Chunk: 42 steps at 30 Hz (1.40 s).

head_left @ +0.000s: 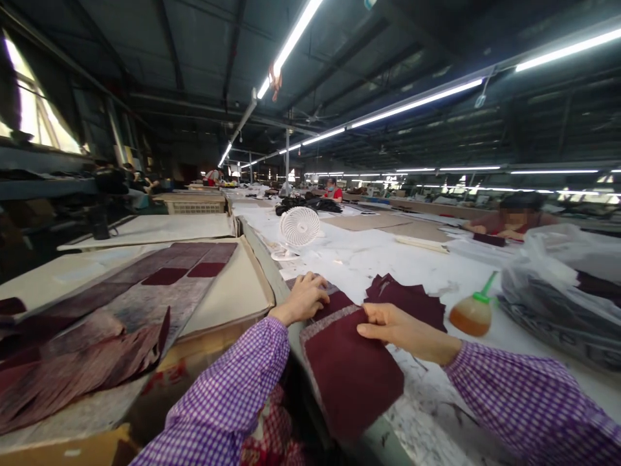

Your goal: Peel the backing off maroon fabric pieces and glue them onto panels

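My right hand (400, 327) pinches the top corner of a maroon fabric piece (356, 372) between thumb and fingers. This piece has a greyish, rough-looking band along its top and left edges and hangs partly over the table's edge. My left hand (305, 299) is closed, its curled fingers on another maroon fabric piece (334, 303) with a grey strip just behind the first. The left fingertips are partly hidden. To the right of these, a fanned stack of maroon fabric pieces (405, 299) lies on the white table (359, 249).
A bottle of amber liquid with a green nozzle (473, 314) and a clear plastic bag (563, 291) stand on the right. A white fan (299, 226) is ahead. More maroon pieces (87, 369) cover the left-hand board. A co-worker (519, 217) sits across the table.
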### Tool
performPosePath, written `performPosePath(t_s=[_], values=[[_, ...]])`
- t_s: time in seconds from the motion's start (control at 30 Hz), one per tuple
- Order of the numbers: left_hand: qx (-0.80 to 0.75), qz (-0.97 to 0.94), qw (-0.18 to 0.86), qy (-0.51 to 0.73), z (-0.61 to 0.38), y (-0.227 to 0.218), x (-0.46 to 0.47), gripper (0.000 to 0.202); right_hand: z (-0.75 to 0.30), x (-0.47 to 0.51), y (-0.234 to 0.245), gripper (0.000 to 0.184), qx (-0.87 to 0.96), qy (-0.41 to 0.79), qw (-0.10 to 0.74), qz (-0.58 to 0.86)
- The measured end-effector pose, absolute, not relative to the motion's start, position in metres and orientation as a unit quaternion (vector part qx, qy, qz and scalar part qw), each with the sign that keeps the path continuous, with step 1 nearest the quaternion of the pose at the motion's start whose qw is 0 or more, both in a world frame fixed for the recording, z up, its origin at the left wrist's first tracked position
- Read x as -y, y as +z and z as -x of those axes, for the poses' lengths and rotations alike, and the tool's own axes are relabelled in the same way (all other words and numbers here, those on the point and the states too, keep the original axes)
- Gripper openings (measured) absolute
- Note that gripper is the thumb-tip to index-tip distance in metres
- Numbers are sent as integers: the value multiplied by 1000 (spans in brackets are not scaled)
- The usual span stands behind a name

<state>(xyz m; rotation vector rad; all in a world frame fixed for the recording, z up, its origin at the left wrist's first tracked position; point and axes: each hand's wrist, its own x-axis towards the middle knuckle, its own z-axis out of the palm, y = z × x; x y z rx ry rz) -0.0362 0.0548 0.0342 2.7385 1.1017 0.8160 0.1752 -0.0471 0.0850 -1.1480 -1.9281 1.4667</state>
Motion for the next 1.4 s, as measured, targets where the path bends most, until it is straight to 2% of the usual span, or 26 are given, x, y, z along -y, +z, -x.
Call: performPosePath(t_s=[0.07,0.13,0.2,0.27,0.4,0.57,0.7,0.8,0.93,1.03,1.2,1.4], values=[[-369,-862,76,339,33,37,-49,15,-182,50,80,28,688,523,243,440],[-356,-827,215,379,28,43,-38,27,-187,53,75,27,681,525,248,447],[-328,-793,365,360,19,48,-20,41,-191,56,71,26,673,525,253,456],[-317,-780,425,332,9,47,-1,40,-196,58,68,26,665,512,255,479],[-349,-763,416,351,-15,32,23,20,-207,59,66,27,666,511,223,495],[-347,-747,417,384,-34,24,24,28,-219,59,63,28,686,475,229,502],[-337,-697,477,415,-39,30,30,13,-216,62,65,25,719,426,214,507],[-327,-624,541,459,-38,30,39,15,-211,68,72,22,771,304,224,514],[-317,-541,606,491,-34,31,52,19,-208,77,83,12,832,27,315,456],[-311,-539,604,498,-34,34,61,19,-207,82,86,16,861,-105,288,407],[-311,-569,567,508,-36,40,74,17,-203,88,87,23,868,-230,230,374],[-328,-637,487,499,-36,37,74,16,-204,91,86,23,877,-276,189,345]])
